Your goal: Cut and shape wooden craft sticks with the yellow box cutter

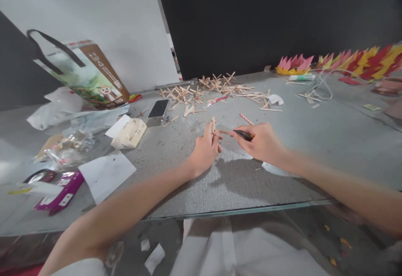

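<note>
My left hand (205, 150) is closed around a small wooden craft stick (214, 124), which points up from the fingers. In my right hand (264, 144) is a black utility knife with a bit of yellow (243, 135). Its thin tip reaches left to the stick by my left fingers; whether it cuts into the wood I cannot tell. Just beyond my right hand lies a pink-and-white striped straw (246, 119). Farther back is a heap of wooden craft sticks (185, 95), several joined into star shapes, with a red pen-like item (216, 101) in front.
On the left are a phone (158, 109), a cream box (130, 133), white paper (107, 173), a purple packet (61, 192) and a printed bag (94, 73). Coloured paper crowns (295, 65) and a white cable (326, 81) lie back right. The glass table edge (238, 211) is near me.
</note>
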Demonstrator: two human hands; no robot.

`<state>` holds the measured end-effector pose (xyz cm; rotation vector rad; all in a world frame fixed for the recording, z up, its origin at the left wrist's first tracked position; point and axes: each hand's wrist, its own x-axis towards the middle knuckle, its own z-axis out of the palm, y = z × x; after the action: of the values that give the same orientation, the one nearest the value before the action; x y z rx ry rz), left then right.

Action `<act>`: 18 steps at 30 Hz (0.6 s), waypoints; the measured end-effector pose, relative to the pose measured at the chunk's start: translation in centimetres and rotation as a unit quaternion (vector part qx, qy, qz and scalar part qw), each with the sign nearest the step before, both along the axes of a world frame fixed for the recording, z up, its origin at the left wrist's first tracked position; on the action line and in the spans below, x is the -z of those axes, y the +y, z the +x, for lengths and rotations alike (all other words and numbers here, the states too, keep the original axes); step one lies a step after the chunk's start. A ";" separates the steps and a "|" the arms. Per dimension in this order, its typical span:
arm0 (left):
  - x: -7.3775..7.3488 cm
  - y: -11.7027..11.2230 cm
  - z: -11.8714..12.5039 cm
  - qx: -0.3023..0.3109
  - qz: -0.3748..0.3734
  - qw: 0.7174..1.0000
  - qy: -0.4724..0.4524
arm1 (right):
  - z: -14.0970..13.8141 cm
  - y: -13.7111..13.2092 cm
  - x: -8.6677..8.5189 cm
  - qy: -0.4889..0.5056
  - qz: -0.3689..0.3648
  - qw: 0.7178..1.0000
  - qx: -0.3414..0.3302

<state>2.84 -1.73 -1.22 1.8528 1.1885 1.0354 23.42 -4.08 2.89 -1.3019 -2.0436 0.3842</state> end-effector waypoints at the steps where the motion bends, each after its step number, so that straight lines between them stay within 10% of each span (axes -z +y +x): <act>1: 0.0 -0.1 0.0 -0.001 -0.003 1.000 -0.003 | 0.0 -0.1 0.1 0.003 -0.007 1.000 -0.003; 18: -0.3 -0.2 -0.1 0.014 0.014 1.000 -0.014 | -0.3 -0.4 0.3 0.045 -0.030 0.998 -0.014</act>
<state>2.69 -1.88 -0.88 1.8638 1.1344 1.0642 23.15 -4.43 2.59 -1.2689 -1.9913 0.5124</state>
